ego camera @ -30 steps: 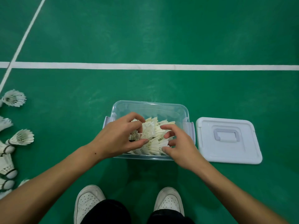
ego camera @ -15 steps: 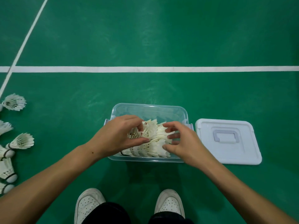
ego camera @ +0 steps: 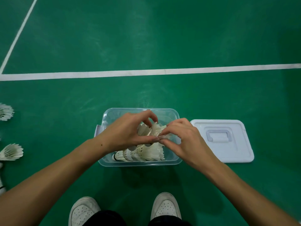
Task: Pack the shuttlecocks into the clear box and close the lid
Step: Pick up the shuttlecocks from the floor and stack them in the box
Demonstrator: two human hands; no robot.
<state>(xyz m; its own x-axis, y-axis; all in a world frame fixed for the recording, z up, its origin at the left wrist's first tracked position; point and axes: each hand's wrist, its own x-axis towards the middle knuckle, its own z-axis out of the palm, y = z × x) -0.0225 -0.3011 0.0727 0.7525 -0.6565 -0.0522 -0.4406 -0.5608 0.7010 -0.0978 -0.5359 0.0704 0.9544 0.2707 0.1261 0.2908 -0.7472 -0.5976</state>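
Loose shuttlecocks [ego camera: 11, 152] lie on the green floor at nine o'clock. Left hand [ego camera: 125, 132] and right hand [ego camera: 184, 141], fingers curled, pinch feathers of the shuttlecock stack [ego camera: 143, 153] inside the open clear box [ego camera: 140, 163] at centre. Lid [ego camera: 223, 141] flat at three o'clock, just beside the box.
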